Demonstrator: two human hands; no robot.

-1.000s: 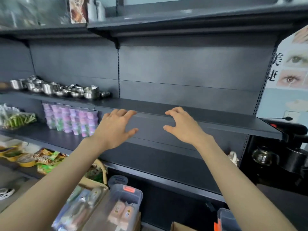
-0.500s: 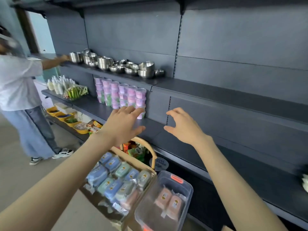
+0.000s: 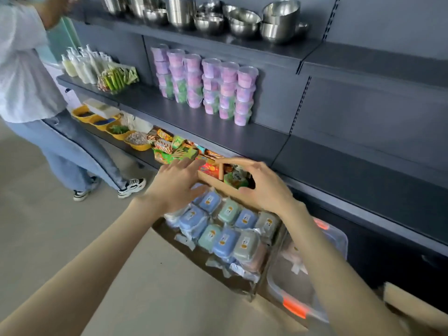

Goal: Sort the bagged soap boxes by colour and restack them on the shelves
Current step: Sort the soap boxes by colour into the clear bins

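a dozen or so bagged soaps (image 3: 225, 238), blue, green, grey and pink, lie flat in rows in the basket (image 3: 194, 260) on the floor, long axes slanting away toward the shelf (image 3: 218, 127). both hands hover over the basket's far end, so the soaps lie below the fingers and back toward the person. the left hand (image 3: 177, 187), fingers straight and close together, covers the far blue ones and looks nearer. the right hand (image 3: 264, 190) curves loosely by the handle (image 3: 219, 169), holding nothing visible.
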